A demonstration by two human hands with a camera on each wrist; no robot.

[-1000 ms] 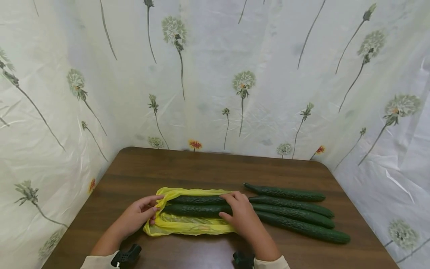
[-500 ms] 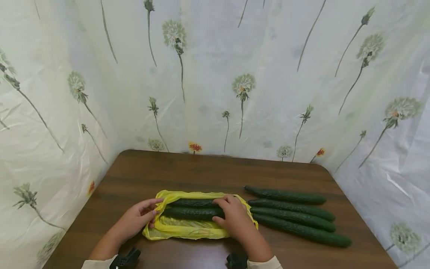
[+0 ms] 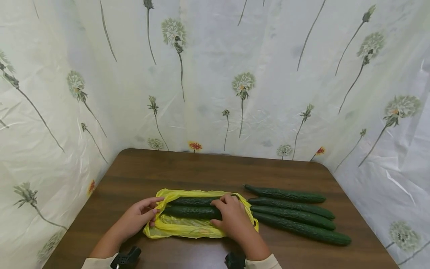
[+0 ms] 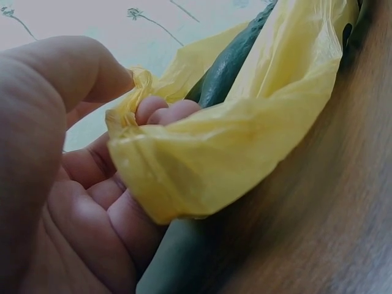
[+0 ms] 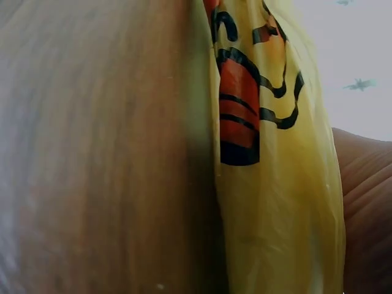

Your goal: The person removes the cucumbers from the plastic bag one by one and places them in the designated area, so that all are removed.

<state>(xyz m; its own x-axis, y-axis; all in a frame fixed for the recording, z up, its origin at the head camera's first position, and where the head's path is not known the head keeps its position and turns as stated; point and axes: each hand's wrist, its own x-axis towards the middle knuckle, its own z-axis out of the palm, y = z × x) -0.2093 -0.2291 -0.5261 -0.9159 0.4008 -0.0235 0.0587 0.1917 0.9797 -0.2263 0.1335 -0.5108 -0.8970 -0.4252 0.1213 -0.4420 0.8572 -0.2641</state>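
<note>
A yellow plastic bag (image 3: 188, 232) lies on its side with its mouth spread. Two long dark green cucumbers lie in it: a rear cucumber (image 3: 195, 201) and a front cucumber (image 3: 191, 213). My left hand (image 3: 137, 216) pinches the bag's left edge between thumb and fingers; in the left wrist view, fingertips (image 4: 165, 111) show through the gathered plastic. My right hand (image 3: 233, 218) reaches in over the right part of the bag, thumb and fingers curled on the front cucumber. The right wrist view mostly shows the bag's printed side (image 5: 269, 184), hiding that hand's fingers.
Several more cucumbers (image 3: 295, 215) lie side by side to the right of the bag, their stem ends close to it. The brown wooden table (image 3: 208, 168) ends at a flower-printed curtain (image 3: 208, 74) behind and at both sides.
My right hand has shifted slightly left along the front cucumber, and the bag's right end now shows beyond it. The left hand stays at the bag's edge.
</note>
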